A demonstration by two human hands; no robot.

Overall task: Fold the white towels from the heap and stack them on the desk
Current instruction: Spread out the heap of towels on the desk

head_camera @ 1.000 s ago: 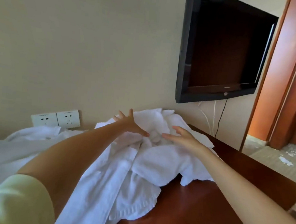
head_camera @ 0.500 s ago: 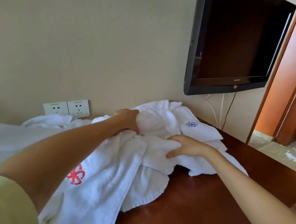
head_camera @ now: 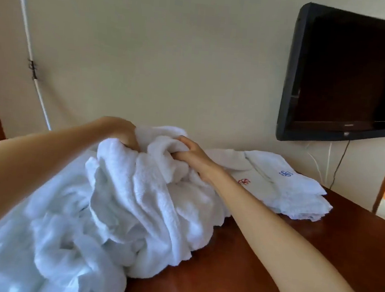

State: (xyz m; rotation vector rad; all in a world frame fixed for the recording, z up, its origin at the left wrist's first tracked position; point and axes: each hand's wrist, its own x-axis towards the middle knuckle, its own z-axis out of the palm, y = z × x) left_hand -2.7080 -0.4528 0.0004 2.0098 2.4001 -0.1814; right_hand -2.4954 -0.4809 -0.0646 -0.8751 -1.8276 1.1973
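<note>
1. Gripping a bunched towel [head_camera: 149, 188] at its top, the left hand [head_camera: 126, 134] and right hand [head_camera: 192, 157] were both clenched in the cloth, probably to pull it free of the heap [head_camera: 37, 236]
2. It rested near the far edge of the desk [head_camera: 270, 259], with flatter towels [head_camera: 288, 185] toward the far right corner

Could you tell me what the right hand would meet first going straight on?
The right hand grips the bunched towel; pushing on, it would probably meet the left hand, though depth is unclear.
</note>
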